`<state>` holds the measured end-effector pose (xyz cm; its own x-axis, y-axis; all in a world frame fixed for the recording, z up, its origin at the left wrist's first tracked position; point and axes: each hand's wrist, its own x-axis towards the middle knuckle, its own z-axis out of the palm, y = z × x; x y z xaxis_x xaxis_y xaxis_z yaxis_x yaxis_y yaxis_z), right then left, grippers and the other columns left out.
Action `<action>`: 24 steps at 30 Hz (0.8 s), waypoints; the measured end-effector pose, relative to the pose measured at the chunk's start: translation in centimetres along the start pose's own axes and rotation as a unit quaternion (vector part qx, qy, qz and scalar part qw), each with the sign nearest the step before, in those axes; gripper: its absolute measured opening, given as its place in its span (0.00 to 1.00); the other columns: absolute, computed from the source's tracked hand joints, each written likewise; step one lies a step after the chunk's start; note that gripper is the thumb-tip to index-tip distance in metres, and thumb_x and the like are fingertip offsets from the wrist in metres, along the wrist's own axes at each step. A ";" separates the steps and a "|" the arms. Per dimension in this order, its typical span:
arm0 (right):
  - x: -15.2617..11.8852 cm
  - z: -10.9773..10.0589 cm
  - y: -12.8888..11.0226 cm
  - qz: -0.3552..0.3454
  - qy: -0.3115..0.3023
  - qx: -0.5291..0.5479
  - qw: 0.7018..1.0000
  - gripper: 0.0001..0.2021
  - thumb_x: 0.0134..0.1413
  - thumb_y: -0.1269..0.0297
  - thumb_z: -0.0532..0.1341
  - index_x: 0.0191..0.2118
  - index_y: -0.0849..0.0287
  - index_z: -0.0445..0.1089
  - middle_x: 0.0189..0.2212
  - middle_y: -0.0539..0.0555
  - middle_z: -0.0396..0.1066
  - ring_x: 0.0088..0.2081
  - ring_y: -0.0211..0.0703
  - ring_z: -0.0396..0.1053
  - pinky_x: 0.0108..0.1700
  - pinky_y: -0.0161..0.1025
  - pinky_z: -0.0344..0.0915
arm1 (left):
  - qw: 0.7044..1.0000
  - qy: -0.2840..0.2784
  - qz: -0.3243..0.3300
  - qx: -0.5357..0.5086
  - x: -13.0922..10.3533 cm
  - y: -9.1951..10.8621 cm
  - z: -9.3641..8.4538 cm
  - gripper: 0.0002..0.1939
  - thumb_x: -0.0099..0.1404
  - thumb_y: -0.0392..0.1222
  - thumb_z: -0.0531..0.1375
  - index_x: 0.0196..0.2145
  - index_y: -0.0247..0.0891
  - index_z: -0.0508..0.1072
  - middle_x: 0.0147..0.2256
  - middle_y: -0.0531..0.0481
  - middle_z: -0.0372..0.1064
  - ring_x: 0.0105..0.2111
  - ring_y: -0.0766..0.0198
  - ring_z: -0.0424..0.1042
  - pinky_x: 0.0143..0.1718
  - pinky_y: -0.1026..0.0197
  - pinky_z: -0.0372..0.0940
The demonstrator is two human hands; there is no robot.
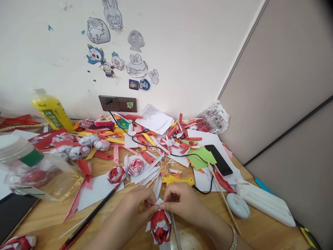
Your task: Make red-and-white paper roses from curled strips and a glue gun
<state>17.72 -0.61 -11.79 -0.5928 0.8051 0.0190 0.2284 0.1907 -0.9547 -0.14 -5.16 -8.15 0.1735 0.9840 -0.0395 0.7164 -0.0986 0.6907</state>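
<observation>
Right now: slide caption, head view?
Left hand and right hand pinch white paper at the edge of a red-and-white paper rose near a yellow glue gun.

Yellow bottle (54, 111), black phone (219, 161)

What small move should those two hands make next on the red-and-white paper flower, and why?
Probably press the small white paper piece against the round red-and-white folded-paper flower: the left hand and right hand seem to pinch it at the flower's upper edge, and its tip sticks up.
</observation>
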 end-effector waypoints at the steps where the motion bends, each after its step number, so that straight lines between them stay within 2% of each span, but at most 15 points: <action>1: 0.0 -0.2 0.0 -0.006 -0.006 -0.014 1.000 0.06 0.44 0.70 0.69 0.24 0.60 0.70 0.22 0.45 0.68 0.26 0.34 0.64 0.28 0.29 0.58 | 1.000 0.002 0.010 0.014 0.0 0.0 0.0 0.09 0.56 0.39 0.60 0.19 0.39 0.68 0.22 0.53 0.70 0.25 0.65 0.67 0.27 0.66 0.59; 5: 0.2 -0.7 0.0 0.009 -0.035 -0.029 0.999 0.04 0.46 0.69 0.68 0.27 0.59 0.72 0.25 0.45 0.70 0.28 0.34 0.65 0.29 0.29 0.58 | 0.999 -0.004 0.044 0.023 0.0 -0.3 0.1 0.07 0.56 0.35 0.59 0.22 0.39 0.71 0.24 0.53 0.72 0.27 0.65 0.70 0.29 0.66 0.61; 7: 0.2 -0.7 0.1 0.012 -0.030 -0.031 0.999 0.04 0.47 0.68 0.68 0.28 0.59 0.72 0.25 0.46 0.70 0.28 0.35 0.65 0.29 0.29 0.59 | 0.998 -0.010 0.056 0.011 0.0 -0.5 0.0 0.04 0.55 0.34 0.59 0.24 0.39 0.72 0.25 0.54 0.74 0.27 0.66 0.71 0.29 0.67 0.62; 12: 0.2 -0.4 0.4 -0.054 -0.007 -0.097 0.994 0.04 0.49 0.68 0.67 0.27 0.57 0.72 0.25 0.46 0.70 0.29 0.36 0.66 0.30 0.31 0.60 | 0.997 0.025 0.070 0.027 -0.1 -0.7 0.1 0.06 0.53 0.32 0.58 0.22 0.39 0.71 0.23 0.55 0.73 0.25 0.66 0.71 0.27 0.67 0.62; 18: 0.3 -0.8 0.5 -0.122 -0.050 -0.132 0.982 0.04 0.56 0.70 0.62 0.31 0.56 0.73 0.29 0.48 0.73 0.32 0.38 0.69 0.36 0.33 0.63 | 0.993 0.055 0.080 0.060 -0.2 -0.3 0.4 0.09 0.52 0.28 0.56 0.20 0.39 0.71 0.21 0.54 0.71 0.22 0.66 0.70 0.24 0.68 0.61; 24: 0.3 -1.0 0.3 -0.058 -0.051 -0.107 0.991 0.06 0.51 0.74 0.63 0.34 0.56 0.73 0.31 0.48 0.73 0.33 0.38 0.69 0.35 0.32 0.63 | 0.992 0.062 0.089 0.065 -0.3 -0.3 0.5 0.10 0.55 0.28 0.56 0.20 0.38 0.71 0.22 0.52 0.73 0.24 0.65 0.72 0.26 0.67 0.63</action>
<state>18.40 0.23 -11.77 -0.6978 0.7114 0.0838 0.3066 0.4024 -0.8626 -0.06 -5.49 -8.74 0.2264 0.9591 0.1699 0.7642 -0.2831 0.5795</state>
